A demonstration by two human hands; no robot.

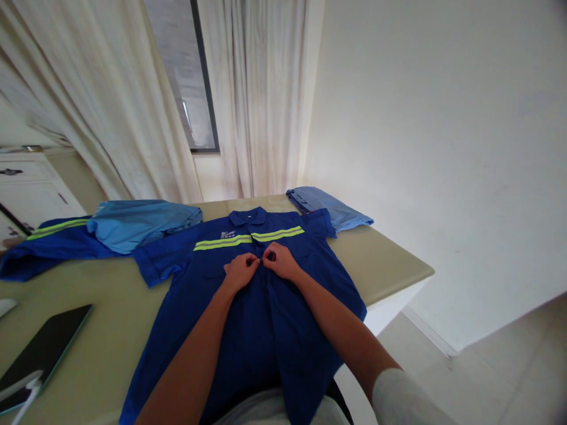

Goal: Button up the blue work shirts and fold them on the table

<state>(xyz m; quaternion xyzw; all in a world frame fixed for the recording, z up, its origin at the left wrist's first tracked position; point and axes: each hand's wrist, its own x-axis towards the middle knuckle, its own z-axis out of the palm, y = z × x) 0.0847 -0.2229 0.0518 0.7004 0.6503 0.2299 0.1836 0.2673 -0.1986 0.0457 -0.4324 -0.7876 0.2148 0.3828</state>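
One black-screened tablet (48,348) lies at eight o'clock from the hands and a light-blue folded garment (142,227) at ten, then the royal-blue short-sleeved work shirt (239,336) spreads across the table (390,260) at the dial's centre, its white chest print (228,235) too small to read. Left hand (243,270), forearm from seven o'clock, and right hand (282,260), forearm from between four and five, curl with fingertips pinched on the shirt's front placket; another folded blue garment (334,209) sits at two.

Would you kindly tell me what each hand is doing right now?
Left hand: closed, pinching the dark blue shirt at its front.
Right hand: closed, pinching the same shirt.
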